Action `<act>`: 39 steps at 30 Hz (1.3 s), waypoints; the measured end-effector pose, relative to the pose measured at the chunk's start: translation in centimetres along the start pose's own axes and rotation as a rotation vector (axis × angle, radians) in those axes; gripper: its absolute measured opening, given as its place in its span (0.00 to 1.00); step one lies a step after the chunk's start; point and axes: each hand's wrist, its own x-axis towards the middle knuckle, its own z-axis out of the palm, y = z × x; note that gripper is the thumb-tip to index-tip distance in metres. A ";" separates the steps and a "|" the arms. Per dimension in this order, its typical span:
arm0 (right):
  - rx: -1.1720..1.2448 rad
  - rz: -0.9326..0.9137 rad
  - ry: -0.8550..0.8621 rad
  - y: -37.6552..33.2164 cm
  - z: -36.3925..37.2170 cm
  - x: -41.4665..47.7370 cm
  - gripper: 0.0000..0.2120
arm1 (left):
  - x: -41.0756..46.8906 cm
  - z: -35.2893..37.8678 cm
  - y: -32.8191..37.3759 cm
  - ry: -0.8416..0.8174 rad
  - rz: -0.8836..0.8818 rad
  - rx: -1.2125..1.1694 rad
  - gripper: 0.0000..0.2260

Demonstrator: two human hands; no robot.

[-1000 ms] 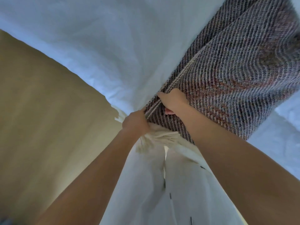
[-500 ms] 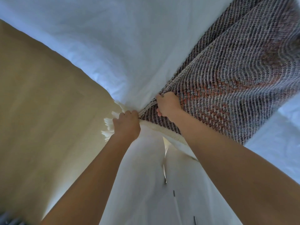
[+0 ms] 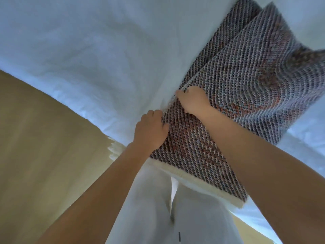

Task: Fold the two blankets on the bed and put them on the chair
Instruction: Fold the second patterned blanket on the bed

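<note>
A dark woven blanket (image 3: 237, 88) with reddish patches and a cream fringe lies doubled over on the white bed (image 3: 91, 55), its near end hanging past the bed's edge. My left hand (image 3: 149, 132) grips the blanket's left edge near the corner, fingers curled around it. A little farther up the same edge, my right hand (image 3: 193, 100) pinches the upper layer. No second blanket and no chair are in view.
A tan wooden floor (image 3: 38, 147) runs along the left of the bed. My white trousers (image 3: 154, 208) fill the bottom middle, pressed against the bed's edge.
Both hands have slid up along the blanket's left edge, away from the fringe. More of the blanket's near end with its cream hem now shows below them.
</note>
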 end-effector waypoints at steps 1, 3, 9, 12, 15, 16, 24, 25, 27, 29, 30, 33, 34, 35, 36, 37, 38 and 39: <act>0.001 -0.010 0.042 0.6 -1.2 0.6 0.18 | 1.7 0.2 1.3 -0.005 0.023 -0.032 0.17; 0.015 -0.006 0.099 1.9 -3.6 1.6 0.17 | 4.9 0.5 4.1 0.012 0.056 -0.055 0.18; 0.213 0.000 0.173 5.9 -8.9 4.4 0.11 | 13.1 0.3 11.6 0.148 0.150 -0.029 0.20; 0.273 -0.026 0.227 7.6 -11.6 6.1 0.07 | 16.6 0.3 15.2 0.181 0.234 0.005 0.18; 0.303 -0.062 0.301 8.9 -14.2 7.3 0.07 | 19.0 -0.5 19.0 0.122 0.231 -0.107 0.16; 0.319 -0.087 0.329 9.1 -15.0 7.6 0.08 | 19.6 -1.0 20.0 0.124 0.239 -0.145 0.15; -0.023 -0.416 0.433 10.5 -16.4 9.7 0.24 | 22.2 -2.0 17.1 0.290 0.071 -0.067 0.10; -0.045 -0.416 0.439 10.8 -16.2 10.0 0.25 | 22.4 -1.9 17.3 0.287 0.071 -0.041 0.10; -0.059 -0.405 0.448 11.4 -15.9 10.4 0.26 | 22.9 -2.0 17.9 0.295 0.072 -0.028 0.08; -0.082 -0.410 0.439 12.0 -15.7 10.7 0.28 | 23.5 -2.5 19.0 0.278 0.091 -0.099 0.09; -0.095 -0.418 0.427 12.1 -15.7 10.9 0.28 | 23.9 -2.8 19.9 0.262 0.115 -0.153 0.11; -0.099 -0.434 0.435 11.9 -16.1 11.5 0.29 | 25.2 -3.5 22.6 0.274 0.194 -0.270 0.17; -0.097 -0.429 0.453 11.9 -16.4 11.7 0.29 | 25.7 -3.7 23.0 0.301 0.198 -0.270 0.17; -0.099 -0.418 0.472 12.0 -16.8 11.9 0.28 | 26.3 -3.8 22.8 0.325 0.181 -0.247 0.16; -0.105 -0.403 0.482 12.2 -17.3 12.0 0.28 | 26.8 -3.8 22.3 0.336 0.154 -0.206 0.16; -0.106 -0.385 0.484 12.6 -17.8 12.0 0.28 | 27.2 -3.8 21.6 0.333 0.133 -0.152 0.15; -0.100 -0.365 0.482 13.2 -18.3 11.9 0.27 | 27.4 -3.6 21.0 0.320 0.131 -0.098 0.15; -0.086 -0.339 0.483 13.9 -18.8 11.8 0.27 | 27.4 -3.5 20.8 0.310 0.153 -0.047 0.16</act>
